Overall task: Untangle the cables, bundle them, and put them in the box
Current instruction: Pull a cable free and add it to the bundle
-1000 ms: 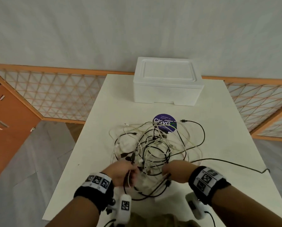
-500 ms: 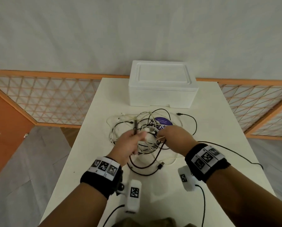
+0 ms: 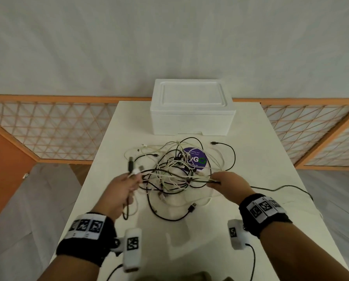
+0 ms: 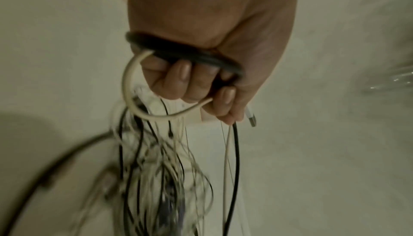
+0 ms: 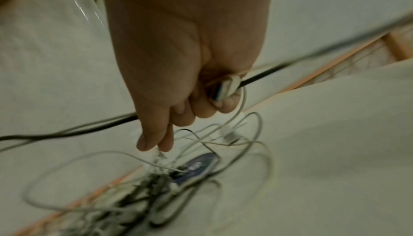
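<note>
A tangle of black and white cables point(image 3: 169, 175) hangs and lies over the middle of the white table point(image 3: 250, 159), stretched between my two hands. My left hand point(image 3: 118, 189) grips a black cable point(image 4: 185, 58) and a white cable point(image 4: 134, 102), with plug ends sticking up past its fingers. On the right side my right hand point(image 3: 228, 183) holds a black cable point(image 5: 263, 77) and a white one point(image 5: 234, 116) in curled fingers. The white foam box point(image 3: 192, 108) stands at the far end of the table with its lid on.
A round purple sticker point(image 3: 194, 161) lies on the table under the tangle. One black cable point(image 3: 281, 187) trails off the right table edge. Wooden lattice screens point(image 3: 54, 128) stand on both sides behind the table. An orange cabinet point(image 3: 3, 169) is at the left.
Both hands have lifted the tangle off the table and moved apart, left hand to the left and right hand to the right, which spreads the cables between them.
</note>
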The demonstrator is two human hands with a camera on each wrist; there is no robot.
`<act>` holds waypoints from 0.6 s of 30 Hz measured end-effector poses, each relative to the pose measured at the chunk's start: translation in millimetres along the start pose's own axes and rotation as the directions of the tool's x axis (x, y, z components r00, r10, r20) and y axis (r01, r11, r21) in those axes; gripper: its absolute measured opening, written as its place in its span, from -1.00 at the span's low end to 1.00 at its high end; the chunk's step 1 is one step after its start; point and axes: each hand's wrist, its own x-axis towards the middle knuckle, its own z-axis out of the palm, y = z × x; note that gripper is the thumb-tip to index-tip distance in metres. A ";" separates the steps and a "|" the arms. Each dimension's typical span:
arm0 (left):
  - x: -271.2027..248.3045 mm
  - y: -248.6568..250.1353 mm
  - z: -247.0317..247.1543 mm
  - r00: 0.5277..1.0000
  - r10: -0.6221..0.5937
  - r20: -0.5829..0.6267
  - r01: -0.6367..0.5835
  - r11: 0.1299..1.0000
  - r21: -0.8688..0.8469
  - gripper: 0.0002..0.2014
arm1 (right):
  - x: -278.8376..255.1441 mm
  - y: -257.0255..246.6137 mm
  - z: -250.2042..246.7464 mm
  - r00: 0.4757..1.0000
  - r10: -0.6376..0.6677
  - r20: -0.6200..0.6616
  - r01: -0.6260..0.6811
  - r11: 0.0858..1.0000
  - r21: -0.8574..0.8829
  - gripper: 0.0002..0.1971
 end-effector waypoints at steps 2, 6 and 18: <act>1.2 0.9 -30.0 0.998 -0.034 -0.049 0.028 0.993 -0.112 -0.81 | -3.2 25.3 5.9 0.997 0.071 0.014 -0.070 0.997 -0.029 -0.74; -2.7 -3.3 -71.3 0.992 -0.098 -0.076 0.079 0.972 -0.219 -0.76 | -15.7 59.1 10.0 0.985 0.168 -0.032 -0.170 0.981 -0.096 -0.74; -34.9 9.5 30.5 0.886 0.459 -0.074 -0.349 0.762 0.545 -0.82 | -28.0 -52.3 -15.8 0.994 -0.107 -0.030 0.087 0.920 -0.382 -0.79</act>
